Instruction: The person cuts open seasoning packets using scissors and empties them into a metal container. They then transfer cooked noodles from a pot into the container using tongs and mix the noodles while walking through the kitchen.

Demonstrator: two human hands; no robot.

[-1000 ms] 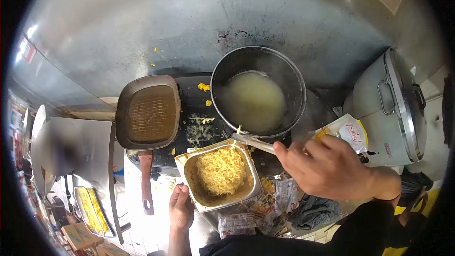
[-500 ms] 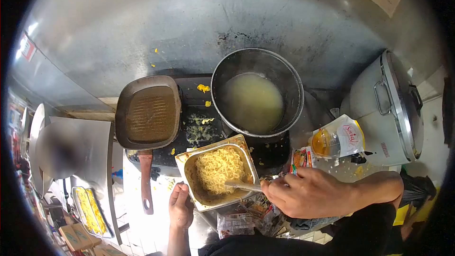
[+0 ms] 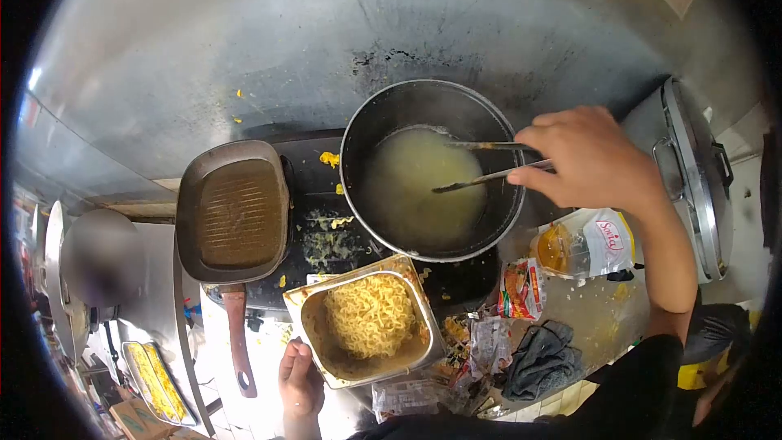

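Note:
My left hand [image 3: 300, 379] is closed on the left edge of a square metal container [image 3: 316, 343]. Cooked noodles [image 3: 371, 314] lie in a heap inside it. In my right hand [image 3: 590, 159] is a pair of tongs [image 3: 481, 180], its two arms spread apart over the large dark pot [image 3: 353, 200]. Nothing shows between the tips. Cloudy yellowish liquid [image 3: 415, 195] fills the bottom of the pot; whether the lower tip touches it I cannot tell.
A square grill pan [image 3: 236, 220] sits left of the pot, its handle toward me. To the right are an oil pouch [image 3: 607, 244], a red seasoning packet [image 3: 520, 292], a dark cloth [image 3: 544, 358] and a big lidded container [image 3: 688, 179]. A yellow-filled tray [image 3: 159, 383] stands lower left.
My right hand has moved up from the noodles to over the pot, and the tongs have spread open. My left hand and the container have shifted slightly down in view.

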